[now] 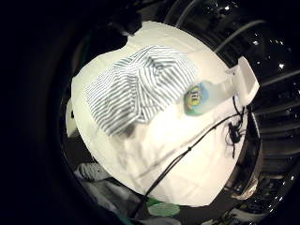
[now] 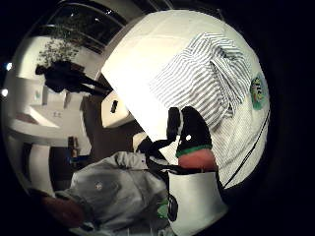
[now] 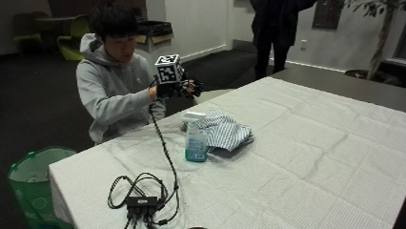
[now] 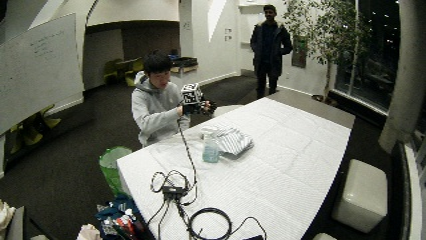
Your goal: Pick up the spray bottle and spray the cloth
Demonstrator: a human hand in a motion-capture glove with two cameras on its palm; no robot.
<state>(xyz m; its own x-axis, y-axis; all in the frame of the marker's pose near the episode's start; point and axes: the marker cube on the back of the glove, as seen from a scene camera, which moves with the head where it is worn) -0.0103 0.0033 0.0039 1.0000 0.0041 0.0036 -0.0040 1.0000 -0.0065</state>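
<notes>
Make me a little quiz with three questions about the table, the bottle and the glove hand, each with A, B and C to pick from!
1. Where does the spray bottle stand?
A. On the floor
B. On the table, right beside the striped cloth
C. In the green bin

2. What pattern does the cloth have?
A. Stripes
B. Dots
C. Flowers

3. What is the gloved right hand doing?
A. Squeezing the bottle
B. Pressing on the cloth
C. Raised above the table edge, holding nothing

Answers:
1. B, as the outside view shows the bottle upright on the white tablecloth next to the cloth.
2. A, as thin dark and light stripes run across the crumpled cloth.
3. C, as the hand is up near the person's chest, apart from both the bottle and the cloth.
</notes>
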